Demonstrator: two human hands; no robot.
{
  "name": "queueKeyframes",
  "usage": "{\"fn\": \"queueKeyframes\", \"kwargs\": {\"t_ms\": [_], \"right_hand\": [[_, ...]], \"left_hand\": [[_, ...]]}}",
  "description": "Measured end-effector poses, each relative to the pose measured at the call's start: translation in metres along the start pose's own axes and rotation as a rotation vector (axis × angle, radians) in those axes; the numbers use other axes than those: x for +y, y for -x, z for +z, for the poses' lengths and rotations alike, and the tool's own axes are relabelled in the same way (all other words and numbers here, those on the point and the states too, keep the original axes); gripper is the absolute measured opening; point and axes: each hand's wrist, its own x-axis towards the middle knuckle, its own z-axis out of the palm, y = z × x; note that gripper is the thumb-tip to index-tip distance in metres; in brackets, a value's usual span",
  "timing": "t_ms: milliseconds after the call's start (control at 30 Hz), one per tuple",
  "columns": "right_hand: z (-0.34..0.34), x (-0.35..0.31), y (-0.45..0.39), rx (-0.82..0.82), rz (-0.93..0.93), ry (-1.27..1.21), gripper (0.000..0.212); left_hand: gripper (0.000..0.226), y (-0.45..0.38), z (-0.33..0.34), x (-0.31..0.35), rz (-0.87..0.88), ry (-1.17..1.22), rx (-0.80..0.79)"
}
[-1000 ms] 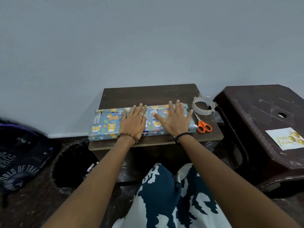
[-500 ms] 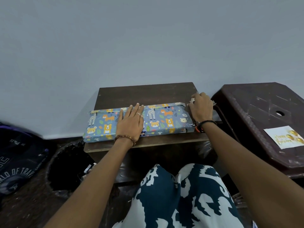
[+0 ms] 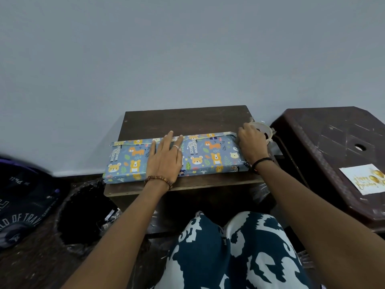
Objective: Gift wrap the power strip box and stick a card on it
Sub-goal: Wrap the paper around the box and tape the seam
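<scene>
At the centre of the frame, on the near half of a small dark bench [image 3: 187, 119], lies one box [image 3: 173, 158], long and flat, wrapped in blue paper printed with animals. The left hand [image 3: 165, 158] lies flat on top of the box, fingers [image 3: 166, 140] straight and together, reaching to the far edge where the paper seam runs; it presses and grips nothing. The right hand [image 3: 251, 142] is at the right end of the box, its fingers curled round one roll of clear tape [image 3: 264, 130] that sits at the bench's right edge, just beside the box end.

At the lower left of the frame, on the floor beside the bench, stands one dark bin [image 3: 81, 217]; its inside is mostly black, with a few pale scraps near its right rim, too dim to name. Further left lies one dark bag [image 3: 23, 203] with white lettering.

At the right of the frame stands one brown plastic stool [image 3: 333, 142], apart from the bench. On its top near the frame's right edge lies one white card [image 3: 363, 180] with gold lettering and balloons, well apart from the box.
</scene>
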Motion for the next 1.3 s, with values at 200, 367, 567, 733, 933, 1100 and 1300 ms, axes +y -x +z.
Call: {"fn": "queueKeyframes", "kwargs": {"t_ms": [200,367,567,733,933,1100,1300], "right_hand": [[-0.009,-0.003,-0.002,-0.013,-0.025,0.094,0.017],[-0.022,-0.004,-0.003,0.113,0.099,-0.050,0.013],[-0.053,-0.034,-0.022,0.257,0.088,-0.858,0.013],[-0.056,-0.087,-0.021,-0.017,-0.080,-1.165,0.007],[-0.028,-0.108,-0.018,-0.085,-0.053,-1.152,0.031],[-0.028,-0.111,-0.016,-0.039,-0.048,-1.124,0.047],[-0.027,-0.118,-0.011,0.048,-0.114,-0.929,0.050]], "left_hand": [[0.047,0.001,0.000,0.001,-0.027,-0.005,0.013],[0.049,0.002,-0.001,0.002,-0.030,-0.013,0.019],[0.048,0.001,0.000,0.002,-0.043,-0.014,0.031],[0.043,0.002,0.001,0.002,-0.033,-0.031,0.064],[0.047,0.001,0.002,0.002,-0.044,-0.052,0.062],[0.048,0.002,0.001,0.002,-0.050,-0.059,0.060],[0.045,0.002,0.000,0.002,-0.044,-0.054,0.057]]}}
